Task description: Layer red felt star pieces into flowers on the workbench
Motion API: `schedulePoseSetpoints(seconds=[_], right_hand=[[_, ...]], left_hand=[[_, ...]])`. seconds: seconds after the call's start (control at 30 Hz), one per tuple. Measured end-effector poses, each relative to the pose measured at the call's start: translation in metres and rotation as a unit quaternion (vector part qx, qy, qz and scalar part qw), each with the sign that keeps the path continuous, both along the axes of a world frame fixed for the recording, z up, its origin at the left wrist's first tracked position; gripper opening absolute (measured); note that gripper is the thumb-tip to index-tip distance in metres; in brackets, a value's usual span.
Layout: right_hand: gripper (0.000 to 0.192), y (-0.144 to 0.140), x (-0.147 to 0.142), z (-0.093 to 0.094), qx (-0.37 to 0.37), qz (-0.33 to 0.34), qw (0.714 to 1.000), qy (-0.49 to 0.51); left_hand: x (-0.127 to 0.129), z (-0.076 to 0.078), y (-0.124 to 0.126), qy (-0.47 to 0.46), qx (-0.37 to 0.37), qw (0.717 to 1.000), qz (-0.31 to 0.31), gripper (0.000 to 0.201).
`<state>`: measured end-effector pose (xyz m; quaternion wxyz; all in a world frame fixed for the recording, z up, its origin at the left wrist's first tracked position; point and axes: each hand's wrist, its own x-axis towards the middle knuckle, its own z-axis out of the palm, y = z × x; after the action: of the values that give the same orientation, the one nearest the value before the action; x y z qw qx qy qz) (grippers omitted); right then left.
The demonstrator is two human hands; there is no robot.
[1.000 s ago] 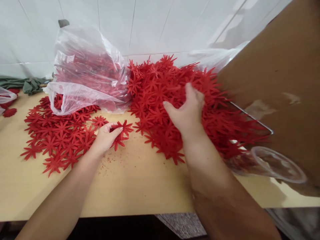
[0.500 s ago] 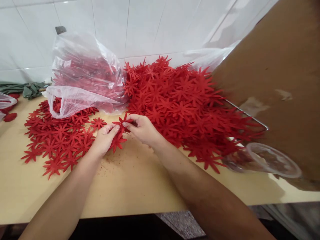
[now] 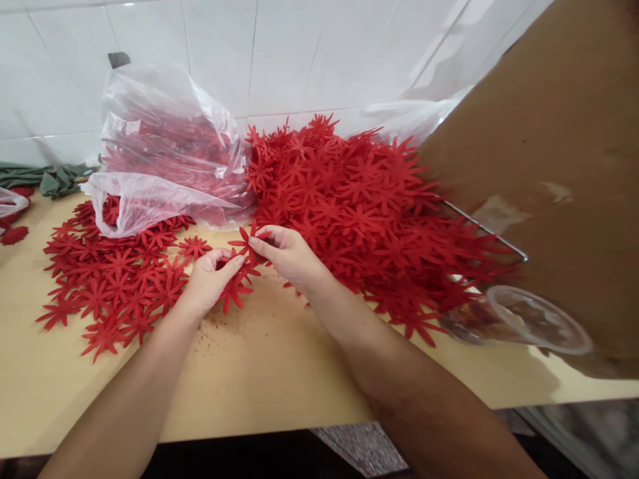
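Observation:
My right hand point(image 3: 287, 254) pinches a red fabric flower point(image 3: 244, 242) with thin pointed petals between thumb and fingertips. Just to its left, my left hand point(image 3: 210, 278) is closed, its thumb pressed over another red petalled flower piece point(image 3: 235, 293) that hangs below the fingers. The hands almost meet above the table, and the two pieces overlap from this angle. Behind my right hand rises a large heap of loose red flowers point(image 3: 344, 199). On the left lies a lower spread of similar flowers point(image 3: 120, 286), some of them stacked.
A clear plastic bag point(image 3: 170, 153) full of red pieces leans near the tiled wall. At right stand a large brown cardboard box point(image 3: 559, 133) and a clear plastic tub point(image 3: 539, 319) lying on its side. Green fabric point(image 3: 62, 181) lies far left. Reddish crumbs dot the wooden table point(image 3: 249, 386).
My right hand and its flower have shifted slightly away from my left fingers. My left thumb now lies further right over the lower piece. The view has turned a little.

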<state>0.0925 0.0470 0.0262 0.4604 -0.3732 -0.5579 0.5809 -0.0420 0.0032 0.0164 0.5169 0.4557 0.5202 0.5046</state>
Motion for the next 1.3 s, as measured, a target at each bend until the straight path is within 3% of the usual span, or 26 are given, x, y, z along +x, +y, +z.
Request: schedulePoseSetpoints(seconds=[0.23, 0.43, 0.63, 0.77, 0.9, 1.17, 1.3], right_hand=[[0.037, 0.002, 0.007, 0.006, -0.027, -0.063, 0.997, 0.021], [0.039, -0.002, -0.002, 0.004, -0.011, -0.018, 1.000, 0.015], [0.034, -0.004, -0.010, -0.005, 0.037, -0.019, 0.999, -0.013], [0.028, -0.007, -0.012, -0.005, 0.064, -0.005, 0.998, -0.027], [0.028, -0.007, -0.009, -0.003, 0.041, 0.011, 0.999, 0.000], [0.027, 0.011, 0.007, -0.003, -0.015, -0.140, 0.990, 0.030], [0.025, 0.004, 0.002, -0.001, 0.033, -0.069, 0.997, -0.015]], left_hand=[[-0.001, -0.003, 0.004, -0.035, -0.001, 0.999, 0.022, 0.024], [-0.002, -0.002, 0.004, -0.041, 0.008, 0.999, 0.007, 0.023], [0.001, -0.006, 0.001, -0.032, 0.022, 0.998, -0.042, 0.029], [0.003, -0.007, 0.003, -0.047, 0.010, 0.999, -0.008, 0.023], [0.003, -0.007, 0.006, -0.060, -0.010, 0.997, 0.045, 0.019], [0.004, 0.002, 0.001, -0.081, -0.032, 0.996, 0.036, 0.024], [0.003, 0.000, 0.001, -0.073, -0.016, 0.997, 0.024, 0.026]])
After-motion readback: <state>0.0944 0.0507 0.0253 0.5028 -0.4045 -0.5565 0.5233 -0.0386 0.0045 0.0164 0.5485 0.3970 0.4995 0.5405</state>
